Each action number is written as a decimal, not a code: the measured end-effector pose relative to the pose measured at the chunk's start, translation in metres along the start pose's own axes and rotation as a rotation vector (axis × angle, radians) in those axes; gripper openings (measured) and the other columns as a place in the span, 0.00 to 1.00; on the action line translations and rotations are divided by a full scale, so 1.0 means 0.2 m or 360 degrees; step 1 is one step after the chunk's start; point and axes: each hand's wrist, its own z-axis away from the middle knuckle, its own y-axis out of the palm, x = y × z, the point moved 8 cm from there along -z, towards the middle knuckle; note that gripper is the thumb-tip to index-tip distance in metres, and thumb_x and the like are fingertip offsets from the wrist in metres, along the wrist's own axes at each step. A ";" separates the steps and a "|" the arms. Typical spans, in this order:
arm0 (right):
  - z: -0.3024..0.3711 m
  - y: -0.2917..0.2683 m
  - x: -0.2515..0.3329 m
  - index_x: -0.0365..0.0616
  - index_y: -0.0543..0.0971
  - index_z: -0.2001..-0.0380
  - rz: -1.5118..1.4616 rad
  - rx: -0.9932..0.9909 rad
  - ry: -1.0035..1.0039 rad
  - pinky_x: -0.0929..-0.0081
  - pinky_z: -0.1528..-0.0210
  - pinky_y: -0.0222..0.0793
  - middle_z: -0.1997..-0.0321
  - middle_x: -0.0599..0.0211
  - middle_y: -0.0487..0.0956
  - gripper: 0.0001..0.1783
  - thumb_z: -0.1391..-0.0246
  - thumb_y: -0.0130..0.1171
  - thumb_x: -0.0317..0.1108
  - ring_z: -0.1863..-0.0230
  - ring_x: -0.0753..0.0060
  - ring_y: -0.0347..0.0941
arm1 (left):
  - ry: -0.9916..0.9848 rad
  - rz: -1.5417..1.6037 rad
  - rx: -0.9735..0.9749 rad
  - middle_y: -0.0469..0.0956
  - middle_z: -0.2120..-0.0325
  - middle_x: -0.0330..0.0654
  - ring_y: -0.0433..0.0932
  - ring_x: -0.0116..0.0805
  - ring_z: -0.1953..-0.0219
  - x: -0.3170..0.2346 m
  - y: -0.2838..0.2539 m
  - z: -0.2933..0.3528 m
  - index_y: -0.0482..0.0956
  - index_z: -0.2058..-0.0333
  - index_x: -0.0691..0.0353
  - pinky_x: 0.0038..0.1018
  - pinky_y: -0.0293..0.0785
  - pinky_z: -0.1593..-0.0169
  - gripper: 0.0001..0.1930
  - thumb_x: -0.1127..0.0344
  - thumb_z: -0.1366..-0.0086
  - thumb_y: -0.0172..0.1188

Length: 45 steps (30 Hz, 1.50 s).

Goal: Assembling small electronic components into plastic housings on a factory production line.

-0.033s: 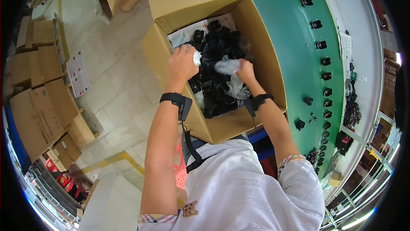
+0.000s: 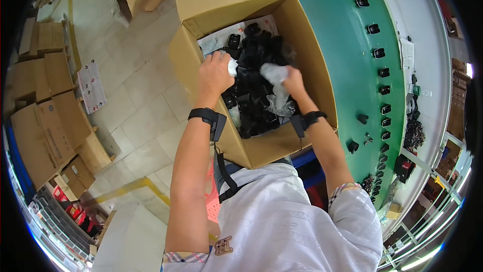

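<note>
Green on the right-hand side, working beside a long tabletop (image 2: 337,35) with black plastic housings (image 2: 378,53) lined up toward its far edge. Leaning over an open cardboard carton (image 2: 274,150) just beside that surface, reaching inside with both arms above a jumbled heap of black plastic parts (image 2: 247,103) piled on a printed sheet (image 2: 216,42). Holding the left hand (image 2: 215,77) near the carton's left wall, with fingers curled and gripping a crumpled white wad (image 2: 232,67) too small to name more exactly. Holding the right hand (image 2: 293,82) over the right half of the heap, with fingers closed on a clear plastic bag (image 2: 274,72) pointing toward the middle of the carton. Showing below that grip some crinkled clear film (image 2: 279,106), but being unable to tell a separate piece from a trailing end of the same bag. Apparently handling loose wrapping among the parts as the step in hand. Probably calling next for a sure pinch on the slack plastic and careful separation from the parts beneath.
</note>
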 end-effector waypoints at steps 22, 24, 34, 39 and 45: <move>0.26 -0.30 -0.20 0.38 0.76 0.56 -0.1868 0.0359 0.0939 0.65 0.62 0.74 0.64 0.59 0.80 0.19 0.56 0.51 0.21 0.63 0.63 0.77 | 0.0006 0.0033 -0.0080 0.74 0.68 0.40 0.76 0.45 0.64 0.02 0.00 0.01 0.79 0.65 0.53 0.36 0.75 0.63 0.18 0.70 0.60 0.63; 0.42 -0.24 -0.12 0.37 0.77 0.58 -0.1784 0.0256 0.0876 0.66 0.57 0.74 0.60 0.57 0.79 0.19 0.57 0.52 0.21 0.59 0.63 0.77 | 0.0004 0.0049 -0.0085 0.74 0.68 0.41 0.76 0.45 0.63 0.02 0.00 0.01 0.79 0.65 0.53 0.36 0.75 0.62 0.18 0.70 0.60 0.63; 0.55 0.30 -0.19 0.39 0.81 0.74 0.0809 0.0574 0.0171 0.60 0.53 0.74 0.61 0.48 0.80 0.10 0.64 0.56 0.29 0.56 0.50 0.77 | 0.0041 0.0065 -0.0057 0.75 0.68 0.44 0.76 0.46 0.63 -0.02 -0.02 -0.01 0.78 0.67 0.56 0.37 0.75 0.62 0.16 0.71 0.60 0.63; 0.56 0.17 -0.16 0.36 0.79 0.74 -0.0040 0.0694 0.0112 0.62 0.62 0.73 0.69 0.47 0.80 0.11 0.63 0.57 0.31 0.69 0.48 0.77 | 0.0057 0.0023 -0.0019 0.76 0.66 0.42 0.76 0.45 0.61 -0.04 0.00 -0.04 0.78 0.64 0.53 0.39 0.75 0.60 0.17 0.67 0.58 0.62; 0.65 -0.21 -0.02 0.37 0.76 0.59 -0.2097 0.0079 0.0789 0.72 0.68 0.74 0.64 0.65 0.80 0.14 0.51 0.51 0.22 0.68 0.70 0.77 | 0.0071 0.0248 -0.0126 0.77 0.65 0.43 0.77 0.47 0.61 0.01 -0.04 0.04 0.79 0.64 0.55 0.38 0.75 0.59 0.18 0.67 0.59 0.64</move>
